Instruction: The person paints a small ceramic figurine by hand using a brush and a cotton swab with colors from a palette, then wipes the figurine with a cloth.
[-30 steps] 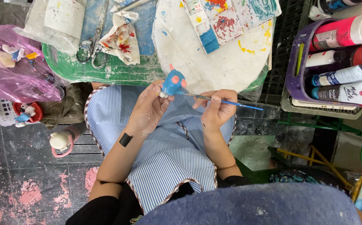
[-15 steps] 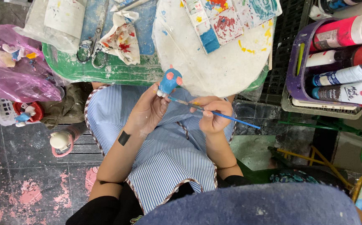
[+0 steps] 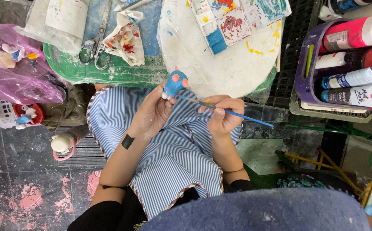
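Blue-and-white striped apron (image 3: 168, 154) across the lap, left hand (image 3: 151, 113) gripping a small blue figurine (image 3: 175, 83), right hand (image 3: 222, 115) pinching a thin blue paintbrush (image 3: 228, 112) with its tip at the figurine, paint-smeared white palette (image 3: 228, 55) beyond, scissors (image 3: 96, 47) far left on the green table (image 3: 109, 72)

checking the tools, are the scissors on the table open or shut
Shut: the scissors lie on the green table with both handle loops side by side and the blades together.

The figurine (image 3: 174, 83) sits in the left hand (image 3: 151, 113), left of the right hand (image 3: 222, 115) holding the paintbrush (image 3: 237, 114); beyond lies the palette (image 3: 237, 21), with what look like scissors (image 3: 94, 49) far left.
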